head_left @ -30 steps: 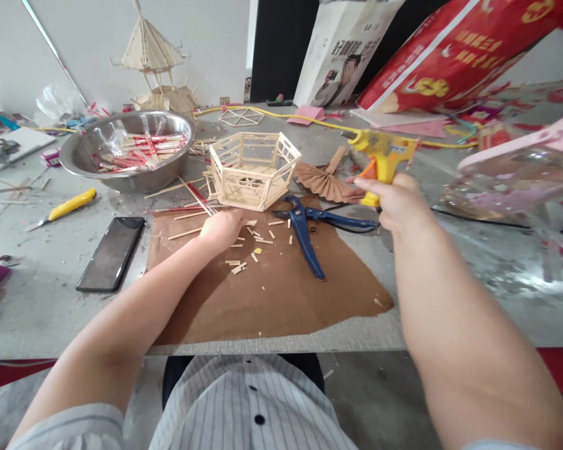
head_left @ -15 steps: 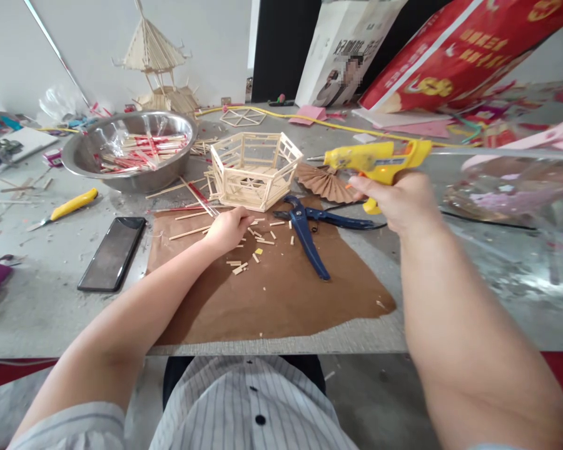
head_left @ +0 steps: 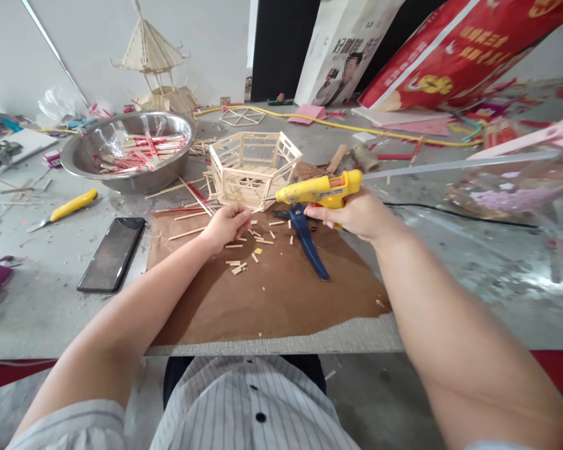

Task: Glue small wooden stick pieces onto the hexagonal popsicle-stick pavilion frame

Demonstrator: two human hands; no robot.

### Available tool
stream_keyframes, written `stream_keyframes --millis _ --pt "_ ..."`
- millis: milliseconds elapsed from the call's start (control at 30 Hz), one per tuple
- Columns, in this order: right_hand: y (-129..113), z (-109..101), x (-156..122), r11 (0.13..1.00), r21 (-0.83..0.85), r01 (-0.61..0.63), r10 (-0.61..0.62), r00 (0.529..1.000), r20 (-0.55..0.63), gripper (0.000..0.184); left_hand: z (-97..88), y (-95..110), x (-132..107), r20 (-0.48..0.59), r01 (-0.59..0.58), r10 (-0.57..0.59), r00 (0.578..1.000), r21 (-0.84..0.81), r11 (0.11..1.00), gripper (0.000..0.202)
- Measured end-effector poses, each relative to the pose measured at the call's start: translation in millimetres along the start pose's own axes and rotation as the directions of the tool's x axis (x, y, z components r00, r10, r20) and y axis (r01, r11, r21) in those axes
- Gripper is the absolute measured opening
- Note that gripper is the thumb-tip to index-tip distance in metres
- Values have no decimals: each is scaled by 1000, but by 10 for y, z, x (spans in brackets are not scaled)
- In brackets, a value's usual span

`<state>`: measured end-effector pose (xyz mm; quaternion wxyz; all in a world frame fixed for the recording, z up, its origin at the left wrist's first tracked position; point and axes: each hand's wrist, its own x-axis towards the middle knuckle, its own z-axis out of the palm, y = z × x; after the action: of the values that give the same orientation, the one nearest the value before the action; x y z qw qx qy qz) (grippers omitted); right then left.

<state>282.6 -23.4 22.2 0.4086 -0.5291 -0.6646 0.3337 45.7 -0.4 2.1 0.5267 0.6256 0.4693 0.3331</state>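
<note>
My right hand [head_left: 363, 214] is wrapped around the grip of a yellow hot glue gun [head_left: 316, 189], with a clear glue stick [head_left: 460, 164] trailing from its back. The gun's nozzle points left, close to the front lower corner of a hexagonal frame of thin wooden sticks [head_left: 244, 181]. In front of that frame, my left hand [head_left: 228, 226] is closed in a pinch on a small wooden stick [head_left: 257, 210], mostly hidden by the fingers. Blue-handled cutters [head_left: 307, 244] lie under the gun. Short cut stick pieces [head_left: 238, 267] are scattered beside my left hand.
Brown paper [head_left: 263, 312] covers the front of the table. To the left are a phone [head_left: 112, 254], a yellow craft knife [head_left: 72, 205] and a steel bowl [head_left: 126, 178] of wrapped sticks. A stick pagoda [head_left: 152, 47] stands behind. A black cord [head_left: 464, 215] runs right.
My right hand has brought the glue gun left and down, its nozzle now near the frame's front corner. My left hand has barely moved, and the frame stays in place.
</note>
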Motion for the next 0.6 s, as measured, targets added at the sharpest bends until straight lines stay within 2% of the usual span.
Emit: stream_keyframes --millis 133,300,600 --pt "88 14 41 1000 -9 -21 21 999 -35 25 -30 -28 19 22 -11 13 1000 -106 994 21" --pt "144 34 59 999 44 -27 27 1000 13 30 -44 -38 25 40 -23 30 999 -155 988 21" --pt "88 49 52 991 121 -62 64 998 -14 33 -46 -30 20 51 -25 37 998 -211 977 19"
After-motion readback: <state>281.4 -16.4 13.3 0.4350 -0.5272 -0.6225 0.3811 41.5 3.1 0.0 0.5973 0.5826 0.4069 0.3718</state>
